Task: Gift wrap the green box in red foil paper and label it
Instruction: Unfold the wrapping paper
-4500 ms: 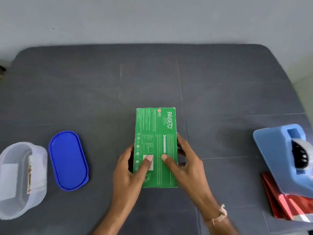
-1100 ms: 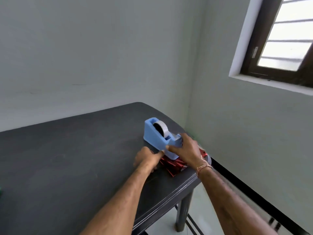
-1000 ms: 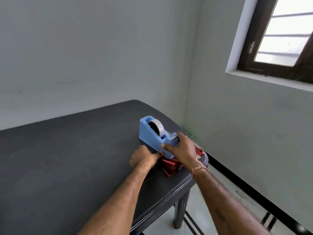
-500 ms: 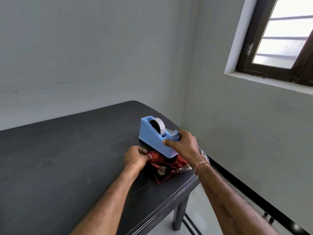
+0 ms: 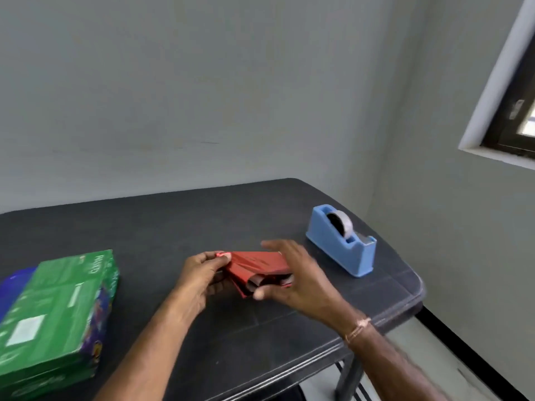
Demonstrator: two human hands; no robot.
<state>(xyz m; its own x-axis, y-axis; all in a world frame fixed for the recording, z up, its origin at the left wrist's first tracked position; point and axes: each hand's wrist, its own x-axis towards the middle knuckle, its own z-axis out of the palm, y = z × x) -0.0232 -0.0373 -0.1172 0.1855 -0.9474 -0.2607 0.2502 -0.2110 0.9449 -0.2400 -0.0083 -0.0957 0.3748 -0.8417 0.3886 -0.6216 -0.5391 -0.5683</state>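
Observation:
The folded red foil paper lies at the middle of the dark table. My left hand pinches its left corner between thumb and fingers. My right hand is at the paper's right end, thumb under the near edge and fingers spread over the top; the hand is blurred. The green box lies flat at the left edge of the view, apart from both hands.
A blue tape dispenser with a roll of tape stands to the right near the table's rounded corner. A blue lid shows behind the green box. The table's front edge and a leg are at lower right, with floor beyond.
The red foil paper has come out from under the tape dispenser and moved left to the table's middle. My right hand has left the dispenser and gone to the paper. The view swung left, showing the green box.

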